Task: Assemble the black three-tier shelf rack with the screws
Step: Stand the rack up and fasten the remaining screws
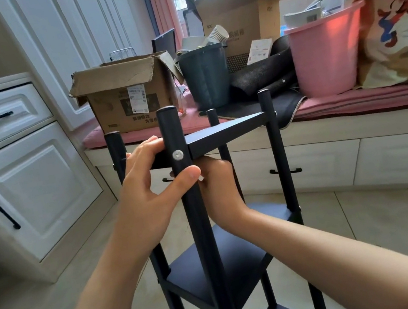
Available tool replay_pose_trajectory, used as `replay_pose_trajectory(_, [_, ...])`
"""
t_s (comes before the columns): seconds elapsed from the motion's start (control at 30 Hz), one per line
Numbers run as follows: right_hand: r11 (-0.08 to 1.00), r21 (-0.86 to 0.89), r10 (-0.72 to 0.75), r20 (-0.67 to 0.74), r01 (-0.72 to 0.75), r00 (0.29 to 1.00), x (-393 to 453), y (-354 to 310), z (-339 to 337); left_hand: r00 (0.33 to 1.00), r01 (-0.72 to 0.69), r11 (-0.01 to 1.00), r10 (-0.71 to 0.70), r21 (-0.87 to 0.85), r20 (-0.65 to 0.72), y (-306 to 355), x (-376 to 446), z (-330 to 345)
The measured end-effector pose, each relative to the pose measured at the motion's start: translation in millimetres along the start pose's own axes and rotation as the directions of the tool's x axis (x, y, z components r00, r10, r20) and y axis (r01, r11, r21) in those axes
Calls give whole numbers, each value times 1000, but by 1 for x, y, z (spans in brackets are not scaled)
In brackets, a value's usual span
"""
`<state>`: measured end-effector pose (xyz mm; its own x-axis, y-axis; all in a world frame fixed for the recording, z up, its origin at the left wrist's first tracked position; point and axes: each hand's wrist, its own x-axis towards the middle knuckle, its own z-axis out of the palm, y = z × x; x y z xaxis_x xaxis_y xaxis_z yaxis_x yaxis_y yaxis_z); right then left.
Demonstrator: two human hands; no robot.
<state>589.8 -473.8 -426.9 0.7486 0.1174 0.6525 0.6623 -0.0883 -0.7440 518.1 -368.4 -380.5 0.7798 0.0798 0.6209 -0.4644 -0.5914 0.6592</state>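
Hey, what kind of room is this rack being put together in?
Most likely a room in a home, perhaps a bedroom or study. White built-in cabinets line the wall, a cushioned window seat with drawers below runs under the window, and it is piled with cardboard boxes and a pink bucket.

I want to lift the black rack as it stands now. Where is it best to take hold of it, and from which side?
Probably grip two upright posts just under the top shelf, one hand on each side, such as the near post and far right post. The rack stands upright, the posts are round and bare there, and the shelf edge above would stop slipping.
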Motion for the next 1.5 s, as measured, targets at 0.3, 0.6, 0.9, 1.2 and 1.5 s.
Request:
replay_pose_trajectory(0.3, [999,42,-18,90,14,996,-5,6,-4,1000,-23,1000,23,7,3,0,1,1])
replay_pose_trajectory(0.6, [977,-178,-57,328,121,943,-4,-5,-53,999,-33,999,34,41,-12,6,-1,1])
replay_pose_trajectory(0.9, [943,-302,-20,374,142,927,11,-27,-74,999,-35,999,35,39,-13,8,-1,1])
replay_pose_trajectory(1.2, [939,-309,-40,337,151,941,13,-27,-68,998,-58,997,59,45,-11,7,0,4])
replay_pose_trajectory(1.5, [969,-200,-123,115,144,986,-6,-11,-42,998,-56,998,56,28,4,9,1,6])
